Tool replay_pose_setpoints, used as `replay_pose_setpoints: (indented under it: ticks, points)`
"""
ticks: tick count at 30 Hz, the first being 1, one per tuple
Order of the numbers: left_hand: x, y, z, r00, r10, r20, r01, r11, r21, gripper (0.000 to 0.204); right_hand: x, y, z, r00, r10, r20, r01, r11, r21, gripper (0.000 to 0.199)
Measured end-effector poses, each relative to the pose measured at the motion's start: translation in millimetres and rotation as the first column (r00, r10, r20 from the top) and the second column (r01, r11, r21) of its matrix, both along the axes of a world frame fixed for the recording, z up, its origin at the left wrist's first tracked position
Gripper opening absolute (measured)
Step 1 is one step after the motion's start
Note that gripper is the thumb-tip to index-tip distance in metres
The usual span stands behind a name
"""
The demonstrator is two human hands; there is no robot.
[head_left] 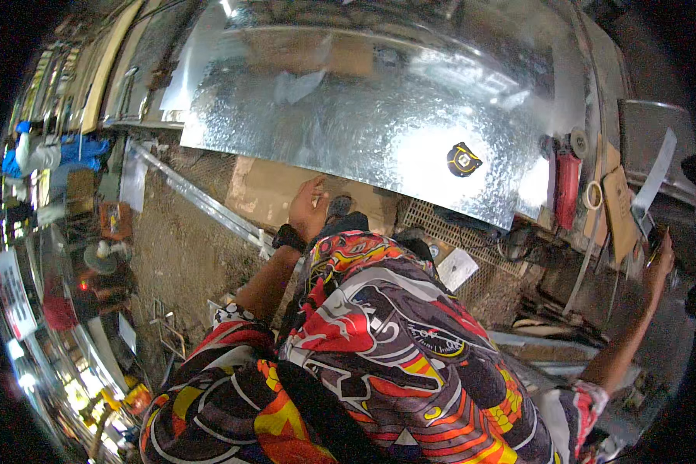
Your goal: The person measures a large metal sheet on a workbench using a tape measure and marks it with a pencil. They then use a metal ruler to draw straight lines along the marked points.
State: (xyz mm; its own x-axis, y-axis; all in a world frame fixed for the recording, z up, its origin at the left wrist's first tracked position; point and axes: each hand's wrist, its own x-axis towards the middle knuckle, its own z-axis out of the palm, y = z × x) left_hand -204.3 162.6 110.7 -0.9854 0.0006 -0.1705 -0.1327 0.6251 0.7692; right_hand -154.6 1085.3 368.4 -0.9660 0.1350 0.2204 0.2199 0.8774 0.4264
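Observation:
A large shiny sheet of metal (pixel 325 116) lies in front of me, with a black and yellow tape measure (pixel 464 159) on its right part. My left hand (pixel 309 209) hangs just short of the sheet's near edge, apart from it and empty, its fingers loosely bent and not closed. A dark band circles that wrist. Far to the right, my right hand (pixel 660 259) reaches out among dark objects beside a pale metal strip (pixel 657 174). Its fingers are dim and partly hidden, so any hold is unclear.
A red angle grinder (pixel 568 182) stands at the sheet's right end, near a tape roll (pixel 593 195) and brown cardboard (pixel 617 205). Flattened cardboard (pixel 263 189) and a long metal channel (pixel 197 193) lie below the near edge. Offcuts (pixel 549 348) are piled at lower right.

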Motion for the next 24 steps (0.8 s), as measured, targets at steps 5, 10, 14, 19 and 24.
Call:
replay_pose_setpoints:
  ticks: [5, 10, 14, 19, 24]
  points:
    - [-31.0, 3.5, 77.8, 0.975, -0.184, 0.123, 0.156, 0.966, 0.207, 0.045, 11.5, -368.3, -6.8, 0.83, 0.06, -0.554, -0.358, 0.819, -0.448, 0.054]
    - [-38.0, 25.3, 127.4, 0.736, -0.669, 0.105, 0.554, 0.683, 0.476, 0.062, -1.9, -642.3, -52.4, 0.6, -0.742, -0.298, -0.559, -0.122, -0.82, 0.058]
    - [-34.4, 40.5, 122.4, 0.559, -0.826, -0.071, 0.692, 0.418, 0.589, 0.088, 2.9, -729.4, -98.9, 0.539, -0.842, 0.034, -0.574, -0.397, -0.716, 0.05]
    - [-32.6, 34.7, 129.7, 0.423, -0.892, 0.156, 0.499, 0.373, 0.782, 0.095, 10.1, -781.7, -96.5, 0.651, -0.745, 0.142, -0.491, -0.557, -0.67, 0.054]
    - [-25.9, 20.3, 88.2, 0.419, -0.908, -0.034, 0.661, 0.279, 0.697, 0.096, 6.8, -798.9, -87.5, 0.618, -0.766, 0.18, -0.448, -0.531, -0.719, 0.053]
